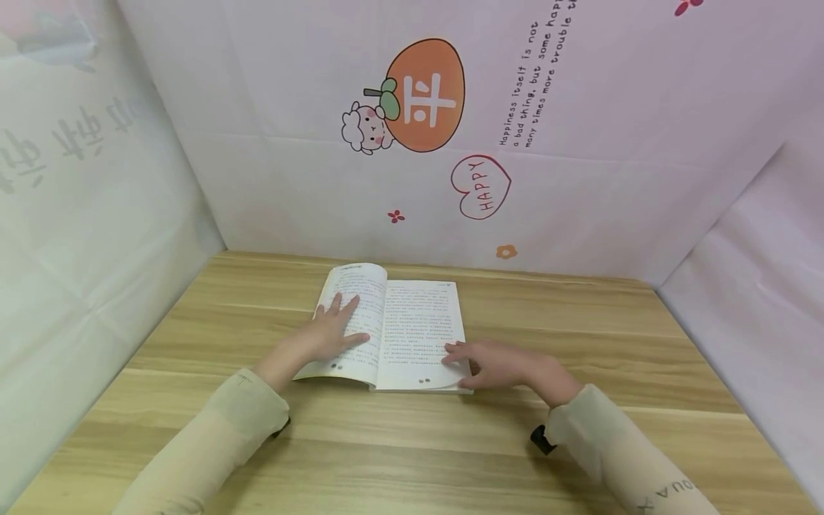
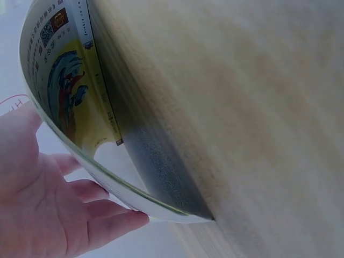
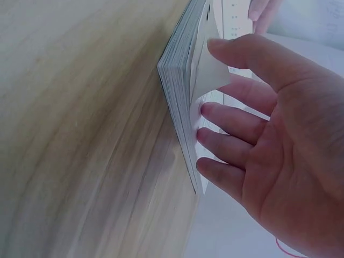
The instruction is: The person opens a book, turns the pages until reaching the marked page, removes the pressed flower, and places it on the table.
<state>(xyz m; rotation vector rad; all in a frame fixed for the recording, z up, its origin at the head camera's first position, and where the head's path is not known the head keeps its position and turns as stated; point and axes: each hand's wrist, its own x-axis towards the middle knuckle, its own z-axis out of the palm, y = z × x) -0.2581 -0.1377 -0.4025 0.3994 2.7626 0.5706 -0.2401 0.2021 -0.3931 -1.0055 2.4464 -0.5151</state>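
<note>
An open book (image 1: 418,336) with printed pages lies on the wooden table. My left hand (image 1: 331,335) rests on its left-hand page with fingers spread. That side of the book curves up off the table, and the left wrist view looks under it at a yellow illustrated cover flap (image 2: 70,91). At the book's lower right corner is my right hand (image 1: 498,363). Its thumb and index finger pinch the lifted corner of a page (image 3: 212,75), while the other fingertips touch the page edges below. The index fingertip is hidden behind the page corner.
The wooden table (image 1: 399,458) extends in front of the book and to both sides. A white printed sheet (image 1: 290,193) rises behind the table's far edge, with more white sheeting (image 1: 84,236) at the left and right. A black band (image 1: 543,440) shows at the right cuff.
</note>
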